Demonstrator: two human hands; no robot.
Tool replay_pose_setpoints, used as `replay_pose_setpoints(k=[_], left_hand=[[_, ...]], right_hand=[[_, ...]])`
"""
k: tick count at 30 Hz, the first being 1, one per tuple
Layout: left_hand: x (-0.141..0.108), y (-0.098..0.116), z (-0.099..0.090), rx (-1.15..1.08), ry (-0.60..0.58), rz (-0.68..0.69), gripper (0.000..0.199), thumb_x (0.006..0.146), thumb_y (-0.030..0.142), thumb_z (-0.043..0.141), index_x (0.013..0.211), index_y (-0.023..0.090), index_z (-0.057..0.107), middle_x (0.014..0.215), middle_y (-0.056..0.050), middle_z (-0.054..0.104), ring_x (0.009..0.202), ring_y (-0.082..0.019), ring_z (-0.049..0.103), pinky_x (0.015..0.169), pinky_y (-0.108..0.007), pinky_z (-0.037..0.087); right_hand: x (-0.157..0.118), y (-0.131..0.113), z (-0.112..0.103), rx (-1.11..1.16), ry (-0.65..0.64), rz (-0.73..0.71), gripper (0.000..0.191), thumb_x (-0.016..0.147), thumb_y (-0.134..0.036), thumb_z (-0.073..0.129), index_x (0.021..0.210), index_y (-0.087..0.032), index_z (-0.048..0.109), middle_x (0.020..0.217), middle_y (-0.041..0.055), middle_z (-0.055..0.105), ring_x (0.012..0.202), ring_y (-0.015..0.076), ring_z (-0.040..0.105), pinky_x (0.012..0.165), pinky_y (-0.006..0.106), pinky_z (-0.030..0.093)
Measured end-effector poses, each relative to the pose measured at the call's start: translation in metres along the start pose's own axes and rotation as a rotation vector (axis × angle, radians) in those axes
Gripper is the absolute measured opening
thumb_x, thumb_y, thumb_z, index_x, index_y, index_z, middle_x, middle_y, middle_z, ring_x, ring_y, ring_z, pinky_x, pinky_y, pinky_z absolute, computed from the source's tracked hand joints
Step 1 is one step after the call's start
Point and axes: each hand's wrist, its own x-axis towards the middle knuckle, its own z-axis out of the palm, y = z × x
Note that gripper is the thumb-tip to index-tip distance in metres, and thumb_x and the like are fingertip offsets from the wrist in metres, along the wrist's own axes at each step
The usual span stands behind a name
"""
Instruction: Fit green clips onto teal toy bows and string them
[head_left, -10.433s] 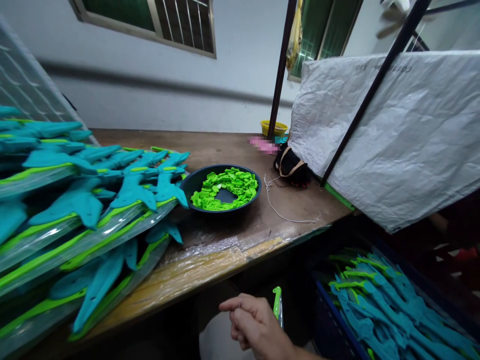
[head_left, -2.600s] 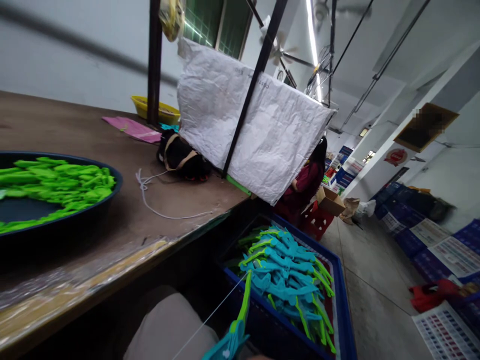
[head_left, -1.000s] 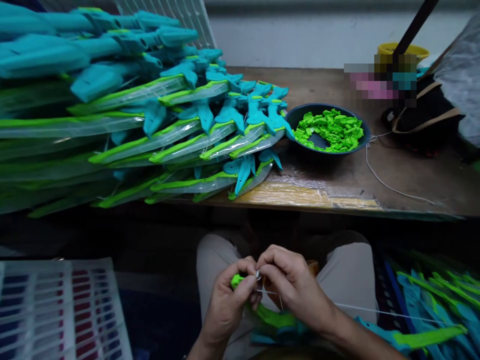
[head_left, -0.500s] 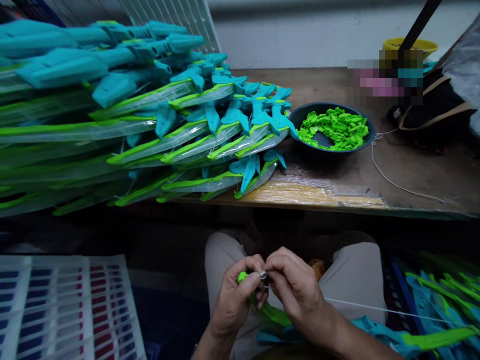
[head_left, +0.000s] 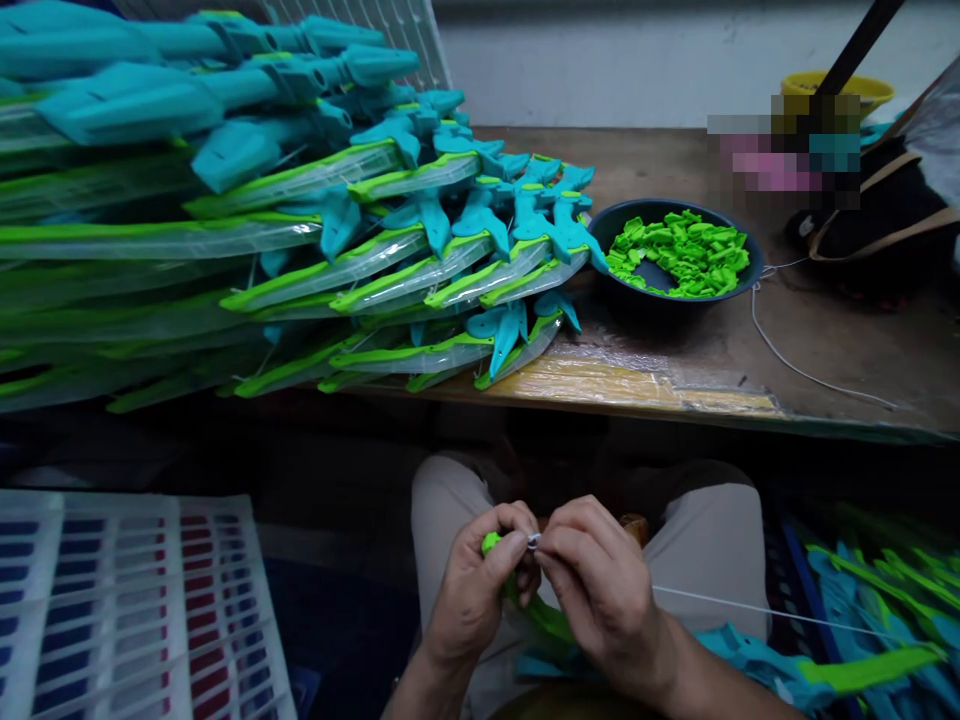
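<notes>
The left hand (head_left: 472, 585) pinches one end of a green-and-teal plastic bow (head_left: 750, 656), its long axis running rightward beneath the right hand (head_left: 604, 590), which pinches a thin white cord loop (head_left: 533, 541) just beside the left hand.

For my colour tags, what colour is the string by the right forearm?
The string is white, shown best in the head view.

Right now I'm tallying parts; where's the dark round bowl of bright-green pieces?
Head view, upper right of centre: the bowl stands on the brown tabletop, between the teal-and-green plastic stack and the thin white cord.
</notes>
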Motion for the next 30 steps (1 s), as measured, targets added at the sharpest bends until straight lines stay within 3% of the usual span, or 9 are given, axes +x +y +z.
replay_pose_setpoints(k=[11, 21, 30], left_hand=[[0.000, 0.000, -0.001, -0.025, -0.075, 0.008, 0.023, 0.091, 0.035, 0.072, 0.082, 0.014, 0.068, 0.076, 0.001, 0.050, 0.053, -0.005, 0.050, 0.045, -0.013, 0.043], [-0.001, -0.002, 0.001, 0.026, 0.008, 0.017, 0.029, 0.089, 0.036, 0.075, 0.077, 0.013, 0.062, 0.073, 0.002, 0.050, 0.051, -0.005, 0.048, 0.044, -0.015, 0.041], [0.000, -0.003, 0.003, 0.041, 0.072, 0.037, 0.037, 0.087, 0.039, 0.077, 0.070, 0.013, 0.058, 0.072, 0.002, 0.050, 0.049, -0.005, 0.047, 0.042, -0.015, 0.040]], right_hand=[[0.003, -0.007, -0.001, 0.120, 0.030, 0.275, 0.010, 0.096, -0.009, 0.061, 0.091, -0.018, 0.060, 0.086, 0.0018, 0.060, 0.079, 0.0124, 0.057, 0.070, 0.026, 0.045], [0.010, -0.005, -0.008, -0.174, -0.124, 0.026, 0.014, 0.098, -0.005, 0.051, 0.100, -0.014, 0.061, 0.090, 0.0083, 0.060, 0.083, 0.0178, 0.053, 0.071, 0.030, 0.045], [0.003, 0.000, 0.001, -0.148, 0.004, 0.017, 0.014, 0.093, -0.003, 0.054, 0.090, -0.017, 0.052, 0.081, 0.0049, 0.054, 0.079, 0.0167, 0.051, 0.067, 0.029, 0.041]])
